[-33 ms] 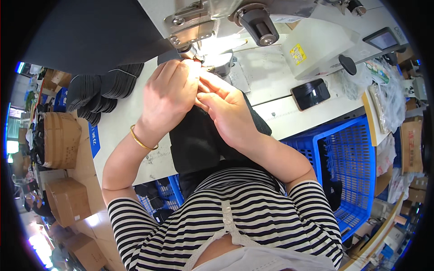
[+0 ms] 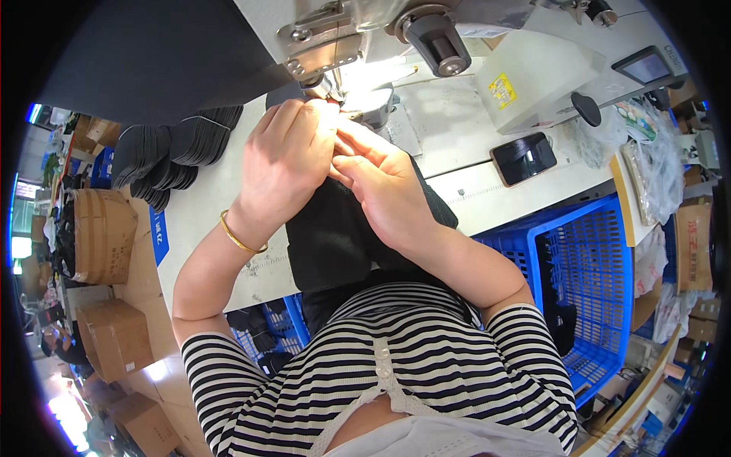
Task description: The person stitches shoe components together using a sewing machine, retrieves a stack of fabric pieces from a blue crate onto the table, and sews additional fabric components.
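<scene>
Close together below the needle area of a sewing machine (image 2: 331, 46), my two hands hold black fabric (image 2: 331, 236). My left hand (image 2: 285, 148), with a gold bangle at its wrist, has its fingers bent down, their tips at the lit needle area. Just right of it, my right hand (image 2: 384, 186) pinches with the thumb against the curled fingers. The fabric passes beneath both hands and hangs over the table's front edge toward my lap. What lies exactly between the fingertips is hidden by the hands.
Several stacks of cut black pieces (image 2: 145, 156) lie at the table's left. A phone (image 2: 524, 158) rests on the white tabletop (image 2: 442, 114) at right. A blue plastic basket (image 2: 525, 255) stands below the right side. Cardboard boxes (image 2: 114, 339) sit on the floor at left.
</scene>
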Tool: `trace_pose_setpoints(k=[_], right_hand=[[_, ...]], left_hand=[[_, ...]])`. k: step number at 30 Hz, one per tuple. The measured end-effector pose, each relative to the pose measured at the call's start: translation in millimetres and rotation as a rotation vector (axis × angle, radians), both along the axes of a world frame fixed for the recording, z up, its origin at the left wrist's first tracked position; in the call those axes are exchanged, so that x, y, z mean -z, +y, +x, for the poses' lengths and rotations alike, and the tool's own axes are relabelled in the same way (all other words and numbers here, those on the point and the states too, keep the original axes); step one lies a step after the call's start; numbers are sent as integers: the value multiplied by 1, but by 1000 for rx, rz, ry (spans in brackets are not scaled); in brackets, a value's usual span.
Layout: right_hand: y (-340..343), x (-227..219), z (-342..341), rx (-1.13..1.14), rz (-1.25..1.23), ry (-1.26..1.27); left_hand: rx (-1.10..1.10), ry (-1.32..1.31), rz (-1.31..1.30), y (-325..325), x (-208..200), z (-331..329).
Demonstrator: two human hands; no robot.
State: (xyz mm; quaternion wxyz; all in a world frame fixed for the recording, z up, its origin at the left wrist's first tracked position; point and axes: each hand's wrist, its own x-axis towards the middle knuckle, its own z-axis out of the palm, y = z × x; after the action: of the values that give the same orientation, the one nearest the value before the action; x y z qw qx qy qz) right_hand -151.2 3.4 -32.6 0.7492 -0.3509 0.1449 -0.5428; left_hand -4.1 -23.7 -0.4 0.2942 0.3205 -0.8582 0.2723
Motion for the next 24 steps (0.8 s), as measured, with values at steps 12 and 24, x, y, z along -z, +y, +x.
trace_pose_setpoints(k=[12, 24], right_hand=[[2, 2, -8, 17, -28, 100], [19, 6, -33, -2, -89, 497]], left_hand=[[150, 290, 372, 14, -24, 13], [162, 339, 221, 49, 9, 4]])
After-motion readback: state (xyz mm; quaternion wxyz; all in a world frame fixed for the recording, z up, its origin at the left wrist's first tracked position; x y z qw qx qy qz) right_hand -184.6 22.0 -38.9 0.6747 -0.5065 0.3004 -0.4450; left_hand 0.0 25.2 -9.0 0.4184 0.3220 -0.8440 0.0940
